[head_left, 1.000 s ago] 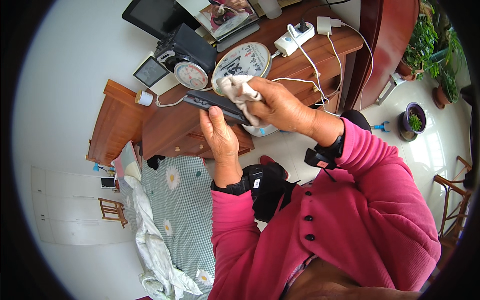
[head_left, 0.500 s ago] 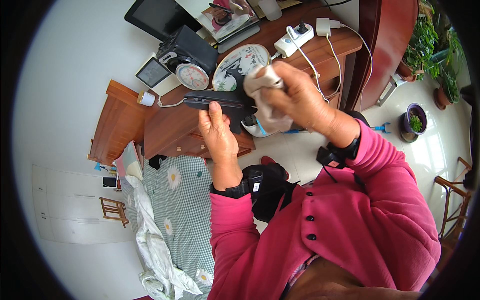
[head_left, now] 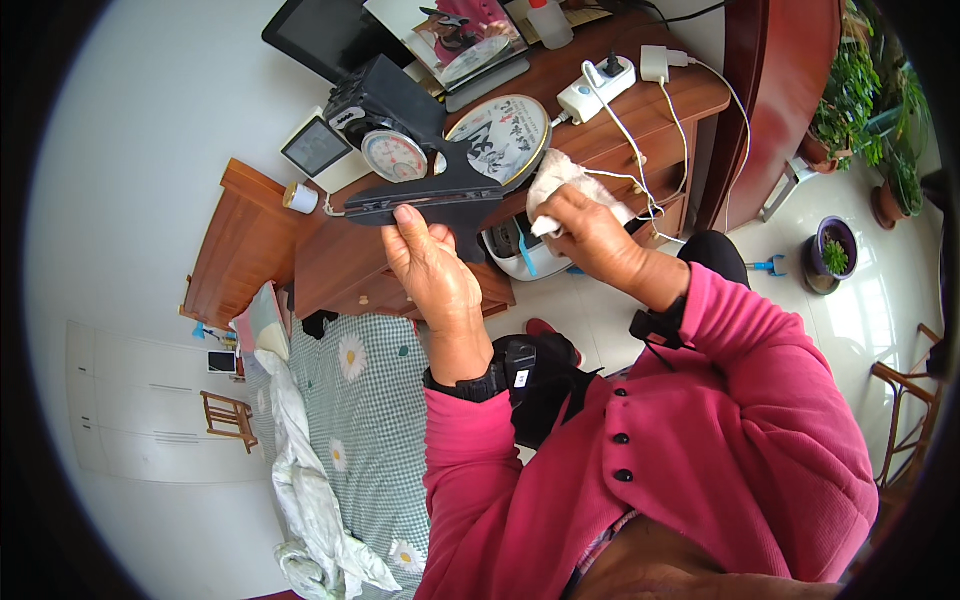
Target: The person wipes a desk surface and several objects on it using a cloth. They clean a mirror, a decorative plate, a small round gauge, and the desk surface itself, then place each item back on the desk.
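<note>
My left hand [head_left: 440, 280] grips a flat black plastic stand-like piece [head_left: 472, 188], with a long slotted bar and flared lobes. The thumb lies on the bar, and the fingers curl underneath. I hold the piece in the air before the wooden desk [head_left: 345, 260]. A crumpled whitish cloth [head_left: 562, 180] is bunched in my right hand [head_left: 598, 240], just right of the black piece and apart from it. Behind the piece a round printed box or tin [head_left: 505, 135] rests on the desk, partly covered, next to a round dial gauge [head_left: 394, 156].
A black box-shaped device [head_left: 392, 100], a small screen [head_left: 318, 150], a mirror-like panel [head_left: 450, 40] and a white power strip [head_left: 596, 90] with trailing cables stand on the desk. The bed [head_left: 375, 440] is at left. Potted plants [head_left: 832, 250] stand at right.
My right hand with the cloth has moved down and away from the black piece, to its right. The piece has shifted slightly left, and its flared end now shows uncovered.
</note>
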### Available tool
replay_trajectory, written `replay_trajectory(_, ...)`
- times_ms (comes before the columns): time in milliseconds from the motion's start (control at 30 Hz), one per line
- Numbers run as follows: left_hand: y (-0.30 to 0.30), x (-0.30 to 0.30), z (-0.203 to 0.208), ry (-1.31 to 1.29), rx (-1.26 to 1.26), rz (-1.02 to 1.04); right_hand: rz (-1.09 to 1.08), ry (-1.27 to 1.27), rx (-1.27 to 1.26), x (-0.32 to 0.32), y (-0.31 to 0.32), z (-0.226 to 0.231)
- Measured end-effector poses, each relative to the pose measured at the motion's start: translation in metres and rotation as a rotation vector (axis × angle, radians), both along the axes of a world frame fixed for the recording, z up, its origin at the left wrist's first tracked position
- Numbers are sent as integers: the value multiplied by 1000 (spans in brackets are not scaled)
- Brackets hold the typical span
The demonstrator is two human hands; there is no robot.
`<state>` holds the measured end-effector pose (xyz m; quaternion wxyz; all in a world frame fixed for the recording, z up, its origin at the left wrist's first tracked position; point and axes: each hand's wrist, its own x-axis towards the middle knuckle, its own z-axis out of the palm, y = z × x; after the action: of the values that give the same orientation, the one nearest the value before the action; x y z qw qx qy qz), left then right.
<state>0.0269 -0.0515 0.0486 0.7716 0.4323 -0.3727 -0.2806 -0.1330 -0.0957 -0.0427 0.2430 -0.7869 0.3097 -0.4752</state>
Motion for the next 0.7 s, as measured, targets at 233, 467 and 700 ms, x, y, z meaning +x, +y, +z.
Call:
replay_trajectory(233,-4,-24,-10,123,-73,-105,100,-414,-234,16,11,54)
replay_trajectory(467,5,-16,-9,218,47,-99,164,-189,-315,29,17,20)
replay_trajectory(700,2,-2,1,226,-28,-76,250,-52,91,3,10,-22)
